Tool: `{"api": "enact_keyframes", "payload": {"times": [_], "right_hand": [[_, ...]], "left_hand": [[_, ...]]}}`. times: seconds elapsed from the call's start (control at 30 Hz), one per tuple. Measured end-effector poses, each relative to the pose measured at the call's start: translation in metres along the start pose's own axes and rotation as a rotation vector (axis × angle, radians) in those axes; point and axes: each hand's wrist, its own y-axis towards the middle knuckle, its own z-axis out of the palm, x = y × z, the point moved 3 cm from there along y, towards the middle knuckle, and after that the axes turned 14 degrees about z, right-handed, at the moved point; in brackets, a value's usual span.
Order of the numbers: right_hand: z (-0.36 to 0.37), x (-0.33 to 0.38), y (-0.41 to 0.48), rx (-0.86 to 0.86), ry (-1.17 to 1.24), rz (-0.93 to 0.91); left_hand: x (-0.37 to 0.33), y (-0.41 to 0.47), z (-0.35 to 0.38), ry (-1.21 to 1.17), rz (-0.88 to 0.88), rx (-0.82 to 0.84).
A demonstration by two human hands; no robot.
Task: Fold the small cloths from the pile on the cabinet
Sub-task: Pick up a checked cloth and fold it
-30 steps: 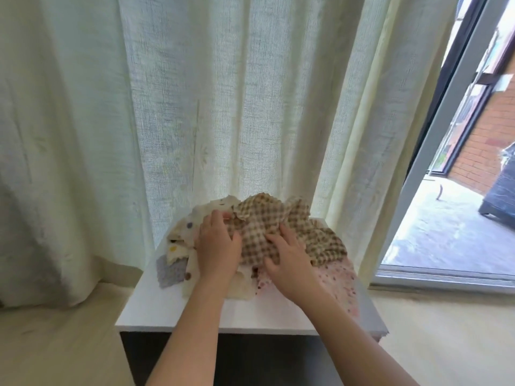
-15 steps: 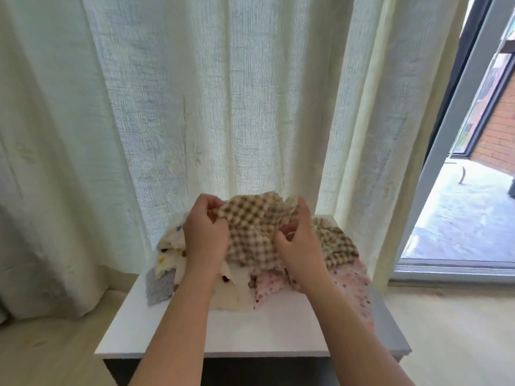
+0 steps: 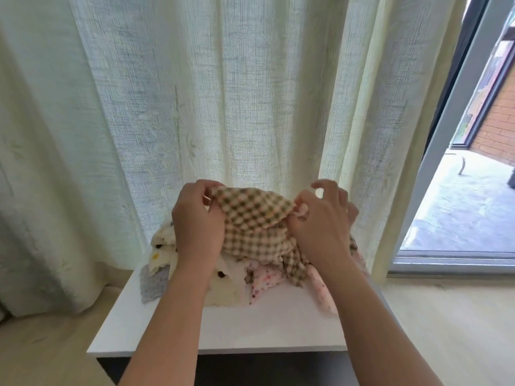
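A small grey fabric cloth (image 3: 154,282) lies at the left edge of the pile (image 3: 223,286) on the white tabletop (image 3: 250,325). The left hand (image 3: 195,221) pinches the left corner of the brown-and-cream checked cloth (image 3: 253,221) with curled fingers, holding it over the pile. The right hand (image 3: 320,228) pinches its right corner.

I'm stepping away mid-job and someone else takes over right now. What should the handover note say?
Left hand pinches the checked cloth at its upper left edge; right hand pinches its upper right edge.
The cloth is raised between them, its lower part draped over the others.
Cream spotted cloth, grey cloth and pink speckled cloth lie crumpled on the cabinet top.
Done: no folded cloth in sight.
Left: fold the checked cloth, then the others.
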Motion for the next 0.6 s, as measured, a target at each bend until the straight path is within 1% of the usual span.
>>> {"api": "enact_keyframes", "payload": {"times": [0.03,0.07,0.13,0.17,0.23,0.3,0.37,0.43,0.47,0.53,0.6], "right_hand": [[-0.004,0.002,0.001,0.018,0.02,-0.034],[-0.006,0.004,0.001,0.065,0.089,-0.078],[-0.009,0.008,0.001,0.201,0.271,-0.186],[-0.009,0.01,0.0,0.292,0.33,-0.234],[-0.007,0.011,-0.004,0.526,0.402,-0.287],[-0.005,0.009,-0.008,0.708,0.451,-0.3],[-0.005,0.006,-0.011,0.815,0.505,-0.231],[-0.007,0.004,-0.014,0.907,0.57,-0.085],[-0.007,0.002,-0.015,0.962,0.589,0.002],[-0.003,-0.002,-0.017,1.028,0.582,0.144],[0.006,-0.01,-0.016,0.991,0.399,0.258]], "left_hand": [[0.0,0.001,-0.003,0.073,0.018,-0.007],[-0.001,0.001,-0.005,0.139,0.026,-0.003],[-0.005,0.002,-0.011,0.185,-0.018,0.048],[-0.008,0.002,-0.013,0.158,-0.058,0.072],[-0.008,0.003,-0.014,0.049,-0.121,0.117],[-0.007,0.005,-0.011,-0.194,-0.202,0.136],[-0.005,0.008,-0.011,-0.544,-0.363,0.085],[-0.005,0.01,-0.011,-0.893,-0.475,0.007],[-0.006,0.01,-0.013,-0.973,-0.487,-0.027],[-0.003,0.011,-0.014,-0.969,-0.499,-0.072],[-0.001,0.011,-0.013,-0.972,-0.54,-0.085]]}}
